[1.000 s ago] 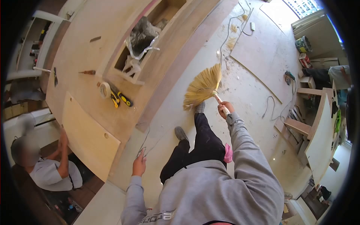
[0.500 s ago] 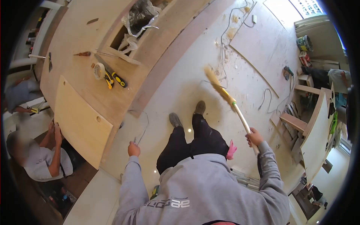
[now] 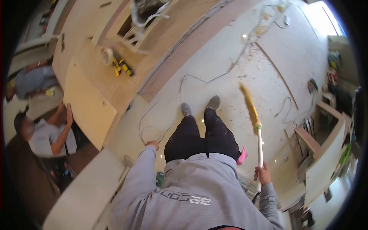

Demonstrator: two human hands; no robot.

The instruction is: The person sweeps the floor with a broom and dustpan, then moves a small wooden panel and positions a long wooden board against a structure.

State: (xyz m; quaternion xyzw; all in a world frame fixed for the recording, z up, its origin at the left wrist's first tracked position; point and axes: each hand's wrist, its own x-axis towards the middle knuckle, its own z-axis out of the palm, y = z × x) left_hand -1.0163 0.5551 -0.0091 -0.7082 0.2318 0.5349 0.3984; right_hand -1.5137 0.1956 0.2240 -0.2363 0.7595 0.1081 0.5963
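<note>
A broom (image 3: 260, 145) with a white handle and straw-coloured bristles is held in my right hand (image 3: 263, 174), fingers wrapped round the handle. Its bristles point away from me over the pale floor. My left hand (image 3: 152, 144) is closed on a thin grey cable (image 3: 141, 128), which loops out beside it on the floor. That cable seems to run on past my shoes towards the far side.
To the left is a wooden workbench (image 3: 86, 50) with tape (image 3: 107, 56) and yellow-black tools (image 3: 123, 68). A co-worker (image 3: 50, 138) touches a plywood panel (image 3: 88, 103); another person (image 3: 36, 80) is behind. Boards (image 3: 291, 57) lie ahead on the right, near a wooden frame (image 3: 326, 149).
The broom has swung to the right and its handle is more upright in view. My left hand has moved closer to my body, and the cable now stretches across the floor. My view has shifted.
</note>
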